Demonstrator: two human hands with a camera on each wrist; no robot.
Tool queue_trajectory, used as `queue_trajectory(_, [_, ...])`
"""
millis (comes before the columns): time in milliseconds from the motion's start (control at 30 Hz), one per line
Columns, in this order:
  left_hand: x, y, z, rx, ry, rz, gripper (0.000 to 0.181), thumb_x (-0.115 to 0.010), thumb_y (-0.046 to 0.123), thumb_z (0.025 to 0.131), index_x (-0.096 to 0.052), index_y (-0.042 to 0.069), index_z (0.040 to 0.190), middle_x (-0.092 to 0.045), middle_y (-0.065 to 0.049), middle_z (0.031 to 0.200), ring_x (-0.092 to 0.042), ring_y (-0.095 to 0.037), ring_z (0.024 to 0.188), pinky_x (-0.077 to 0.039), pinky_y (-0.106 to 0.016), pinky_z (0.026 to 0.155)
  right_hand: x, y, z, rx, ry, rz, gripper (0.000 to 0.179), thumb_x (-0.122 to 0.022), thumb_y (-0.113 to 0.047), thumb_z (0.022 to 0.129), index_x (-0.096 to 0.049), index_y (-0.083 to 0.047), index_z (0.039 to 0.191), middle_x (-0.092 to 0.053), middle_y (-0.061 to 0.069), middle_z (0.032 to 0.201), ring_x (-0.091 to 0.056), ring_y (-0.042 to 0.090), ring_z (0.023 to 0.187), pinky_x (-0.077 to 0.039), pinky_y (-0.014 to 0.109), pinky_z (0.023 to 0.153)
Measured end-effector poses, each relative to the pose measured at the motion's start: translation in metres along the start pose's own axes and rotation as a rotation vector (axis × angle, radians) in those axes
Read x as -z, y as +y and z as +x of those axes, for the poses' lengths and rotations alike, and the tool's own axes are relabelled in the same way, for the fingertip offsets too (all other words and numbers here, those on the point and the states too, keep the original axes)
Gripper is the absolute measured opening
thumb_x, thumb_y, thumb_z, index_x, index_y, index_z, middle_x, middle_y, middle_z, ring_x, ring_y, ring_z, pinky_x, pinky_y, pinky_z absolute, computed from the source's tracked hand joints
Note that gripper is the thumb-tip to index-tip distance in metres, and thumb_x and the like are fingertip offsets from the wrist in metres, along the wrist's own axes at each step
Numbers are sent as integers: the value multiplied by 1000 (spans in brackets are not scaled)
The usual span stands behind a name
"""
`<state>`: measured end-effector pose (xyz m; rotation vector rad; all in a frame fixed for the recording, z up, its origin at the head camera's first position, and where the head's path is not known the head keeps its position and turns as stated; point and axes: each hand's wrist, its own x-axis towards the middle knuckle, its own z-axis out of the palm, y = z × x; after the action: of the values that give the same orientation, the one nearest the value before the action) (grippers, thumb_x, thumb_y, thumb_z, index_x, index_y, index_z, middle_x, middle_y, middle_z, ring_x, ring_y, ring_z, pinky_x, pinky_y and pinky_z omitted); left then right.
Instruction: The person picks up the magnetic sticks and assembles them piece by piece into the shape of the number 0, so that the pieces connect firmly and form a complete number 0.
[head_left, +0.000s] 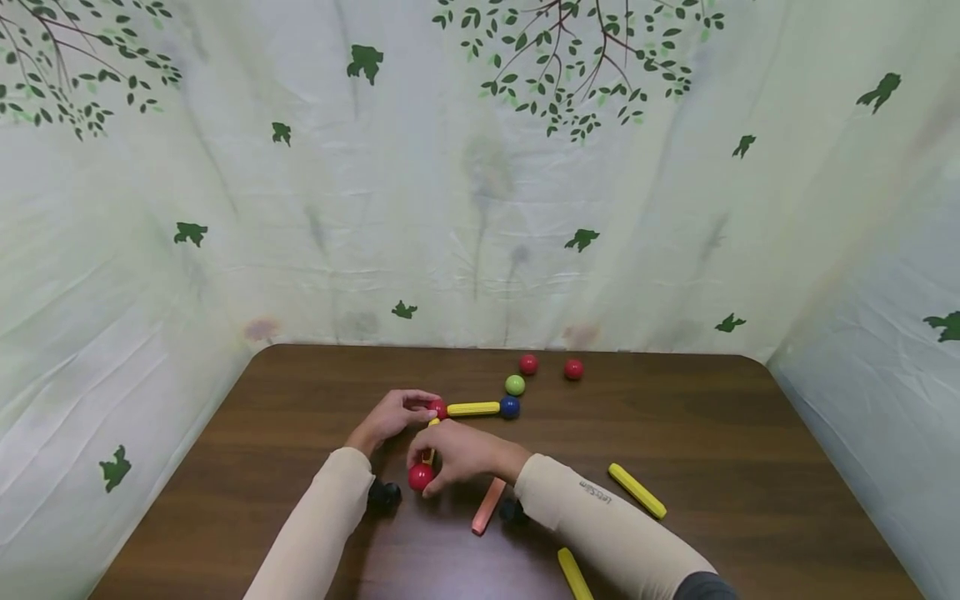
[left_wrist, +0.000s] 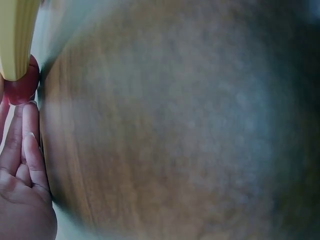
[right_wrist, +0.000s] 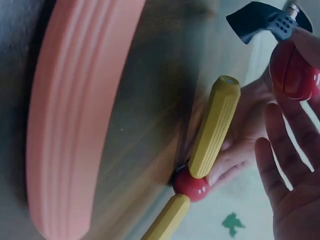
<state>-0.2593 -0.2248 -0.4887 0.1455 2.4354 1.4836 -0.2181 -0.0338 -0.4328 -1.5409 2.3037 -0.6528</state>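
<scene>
My left hand (head_left: 390, 418) grips a red ball (head_left: 437, 408) with its fingertips. One yellow ribbed rod (head_left: 473, 409) runs right from that ball to a blue ball (head_left: 510, 407). A second yellow rod (right_wrist: 215, 130) is joined to the same ball and points toward me; its far end shows a bare socket in the right wrist view. Between the fingers and thumb of my right hand (head_left: 476, 450) is another red ball (head_left: 422, 477), apart from that rod's end in the right wrist view. The left wrist view shows the gripped ball (left_wrist: 22, 89) against a yellow rod (left_wrist: 14, 40).
A pink rod (head_left: 489, 506) lies below my right hand. Two loose yellow rods (head_left: 637, 490) lie at the right and near side. Behind the blue ball are a green ball (head_left: 514, 384) and two red balls (head_left: 573, 369). A leaf-printed curtain (head_left: 480, 208) borders the brown table (head_left: 712, 433).
</scene>
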Motion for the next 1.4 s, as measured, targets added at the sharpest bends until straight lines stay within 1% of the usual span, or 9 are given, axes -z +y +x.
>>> queue_trajectory(233, [0, -2, 2, -16, -12, -12, 32, -67, 10, 90, -65, 1, 121, -69, -12, 109, -64, -20, 95, -51, -36, 86, -2, -2, 12, 70, -103, -139, 34, -85, -27, 74, -69, -17, 103, -63, -11, 95, -55, 6, 91, -40, 11, 79])
queue_trajectory(367, [1, -2, 2, -20, -18, -13, 33, -67, 10, 90, -64, 0, 122, -69, -14, 109, -65, -19, 95, -51, -36, 86, -5, -3, 17, 109, -149, -192, 32, -84, -26, 75, -69, -18, 103, -63, -12, 94, -55, 4, 89, -39, 11, 77])
queue_trajectory(400, [1, -2, 2, -27, -20, -4, 33, -66, 10, 91, -63, -1, 122, -69, -14, 110, -64, -19, 95, -51, -36, 87, -6, -2, 18, 118, -156, -210, 32, -84, -25, 75, -69, -18, 103, -63, -13, 94, -54, 3, 87, -38, 11, 76])
queue_trajectory(500, [1, -2, 1, -16, -10, -5, 33, -67, 10, 90, -64, 0, 121, -69, -13, 110, -64, -19, 95, -50, -36, 88, -9, -2, 22, 145, -169, -254, 31, -84, -24, 75, -70, -19, 102, -62, -14, 92, -52, 1, 84, -37, 10, 74])
queue_trajectory(567, [1, -2, 1, -22, -11, -3, 33, -67, 10, 90, -64, 0, 122, -69, -13, 110, -64, -19, 95, -50, -36, 88, -11, -2, 24, 151, -179, -269, 30, -84, -23, 75, -70, -20, 101, -62, -14, 91, -50, 1, 83, -37, 10, 74])
queue_trajectory(800, [1, -2, 2, -25, -13, -7, 33, -66, 10, 91, -64, 0, 122, -69, -13, 109, -64, -18, 94, -50, -34, 86, -13, 0, 29, 119, -227, -284, 30, -83, -19, 74, -70, -23, 100, -60, -15, 92, -49, 1, 84, -36, 11, 74])
queue_trajectory(967, [0, -1, 3, -12, -5, -8, 32, -67, 10, 90, -65, 1, 121, -69, -12, 108, -64, -18, 94, -50, -35, 86, -14, 3, 30, 103, -236, -296, 31, -84, -17, 73, -70, -24, 100, -60, -15, 92, -49, 2, 84, -36, 12, 74])
queue_trajectory(1233, [1, 0, 2, -7, 2, 3, 33, -68, 12, 90, -65, 2, 121, -69, -10, 108, -64, -18, 95, -49, -39, 90, -15, 7, 29, 79, -257, -262, 33, -82, -14, 75, -70, -21, 104, -60, -13, 94, -51, 3, 83, -38, 12, 74])
queue_trajectory(1400, [0, 0, 1, -5, -2, -10, 34, -68, 14, 89, -65, 1, 121, -69, -11, 108, -64, -19, 97, -49, -38, 90, -17, 8, 29, 73, -254, -240, 33, -82, -12, 74, -69, -20, 104, -60, -13, 94, -50, 3, 83, -38, 13, 74])
